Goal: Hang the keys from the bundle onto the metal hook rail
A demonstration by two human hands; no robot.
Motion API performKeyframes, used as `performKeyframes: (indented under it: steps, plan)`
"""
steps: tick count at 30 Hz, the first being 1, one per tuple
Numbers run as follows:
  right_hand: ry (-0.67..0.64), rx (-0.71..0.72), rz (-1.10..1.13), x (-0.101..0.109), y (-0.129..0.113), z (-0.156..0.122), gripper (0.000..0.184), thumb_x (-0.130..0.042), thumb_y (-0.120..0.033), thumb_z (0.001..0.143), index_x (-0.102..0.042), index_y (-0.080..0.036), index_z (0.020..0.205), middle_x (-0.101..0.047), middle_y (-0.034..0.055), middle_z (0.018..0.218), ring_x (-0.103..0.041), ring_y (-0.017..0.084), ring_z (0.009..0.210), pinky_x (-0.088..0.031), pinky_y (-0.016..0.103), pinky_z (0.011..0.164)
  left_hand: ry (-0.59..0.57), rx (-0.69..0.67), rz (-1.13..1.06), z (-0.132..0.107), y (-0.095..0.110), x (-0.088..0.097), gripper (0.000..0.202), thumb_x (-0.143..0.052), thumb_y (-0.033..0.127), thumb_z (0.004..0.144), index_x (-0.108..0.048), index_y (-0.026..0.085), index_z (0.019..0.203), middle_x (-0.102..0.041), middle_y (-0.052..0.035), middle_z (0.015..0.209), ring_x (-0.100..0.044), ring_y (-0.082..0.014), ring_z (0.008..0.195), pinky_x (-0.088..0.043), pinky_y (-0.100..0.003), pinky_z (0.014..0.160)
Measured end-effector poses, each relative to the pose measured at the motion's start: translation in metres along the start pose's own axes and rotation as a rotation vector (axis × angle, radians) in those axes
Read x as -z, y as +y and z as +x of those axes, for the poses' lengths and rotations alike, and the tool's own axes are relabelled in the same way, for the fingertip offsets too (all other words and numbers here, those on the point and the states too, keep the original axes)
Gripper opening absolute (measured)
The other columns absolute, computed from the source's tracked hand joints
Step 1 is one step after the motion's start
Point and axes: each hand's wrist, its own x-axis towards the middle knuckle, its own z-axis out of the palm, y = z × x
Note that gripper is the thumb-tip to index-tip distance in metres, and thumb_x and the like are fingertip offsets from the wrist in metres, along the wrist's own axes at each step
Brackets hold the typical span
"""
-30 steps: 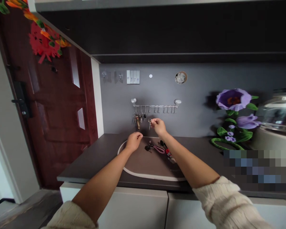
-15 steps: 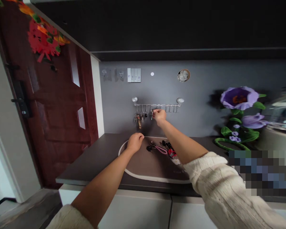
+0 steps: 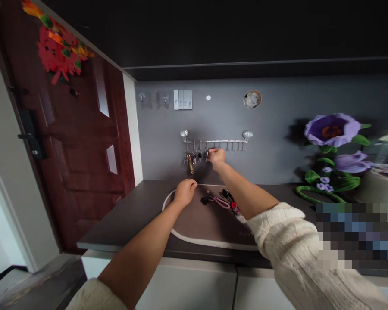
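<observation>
Compared with a moment ago, the right hand is reaching higher, pinching a small key up against the steel hook rail instead of below it, just beside the hanging key bunches. The cream knit sleeve is riding further into view along the right forearm, while the head camera is turning, sliding the purple wall flower toward the right edge.

A home entryway, shown by a dark red panelled door, a wall-mounted key rack and a low white cabinet.
</observation>
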Motion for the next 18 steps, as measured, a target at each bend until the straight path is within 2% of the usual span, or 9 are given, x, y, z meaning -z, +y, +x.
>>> performKeyframes:
  steps: [3, 8, 13, 16, 18]
  plan:
    - [0.054, -0.048, -0.001, 0.000, 0.000, -0.002, 0.012, -0.048, -0.023, 0.071, -0.053, -0.014, 0.065, -0.050, -0.0008, 0.050, -0.047, 0.007, 0.046, -0.042, 0.021, 0.050, -0.001, 0.009, -0.012, 0.000, 0.001, 0.000, 0.020, -0.043, 0.020, 0.076, -0.062, 0.016, 0.076, -0.062, -0.0063, 0.080, -0.052, -0.0154, 0.076, -0.035, -0.026, 0.072]
    - [0.035, -0.030, -0.025, 0.000, 0.002, -0.005, 0.013, -0.047, -0.023, 0.071, -0.053, -0.014, 0.064, -0.048, -0.0024, 0.048, -0.047, 0.006, 0.046, -0.042, 0.020, 0.051, 0.004, 0.005, -0.019, 0.000, 0.000, 0.000, 0.019, -0.043, 0.020, 0.076, -0.062, 0.017, 0.076, -0.062, -0.0061, 0.080, -0.051, -0.0151, 0.076, -0.035, -0.026, 0.071]
    - [0.062, -0.078, -0.036, 0.002, 0.003, -0.008, 0.011, -0.048, -0.022, 0.069, -0.053, -0.013, 0.064, -0.049, -0.0018, 0.049, -0.048, 0.007, 0.048, -0.042, 0.020, 0.052, 0.013, -0.007, -0.028, 0.000, 0.000, 0.000, 0.020, -0.043, 0.020, 0.076, -0.062, 0.016, 0.075, -0.062, -0.0058, 0.078, -0.051, -0.0148, 0.073, -0.035, -0.025, 0.069]
    - [0.039, -0.091, -0.018, 0.003, 0.002, -0.011, 0.009, -0.048, -0.021, 0.069, -0.052, -0.013, 0.066, -0.051, -0.0012, 0.051, -0.049, 0.007, 0.049, -0.043, 0.021, 0.053, 0.005, -0.003, -0.059, 0.000, 0.002, 0.001, 0.019, -0.044, 0.020, 0.075, -0.062, 0.017, 0.073, -0.062, -0.0049, 0.075, -0.051, -0.0144, 0.071, -0.035, -0.025, 0.069]
    - [-0.004, -0.051, -0.015, 0.005, -0.001, -0.013, 0.008, -0.047, -0.019, 0.069, -0.051, -0.014, 0.066, -0.053, 0.0000, 0.054, -0.050, 0.007, 0.049, -0.044, 0.022, 0.053, 0.000, -0.003, -0.083, 0.000, 0.003, 0.002, 0.019, -0.044, 0.020, 0.075, -0.063, 0.017, 0.073, -0.062, -0.0044, 0.074, -0.051, -0.0141, 0.070, -0.036, -0.025, 0.068]
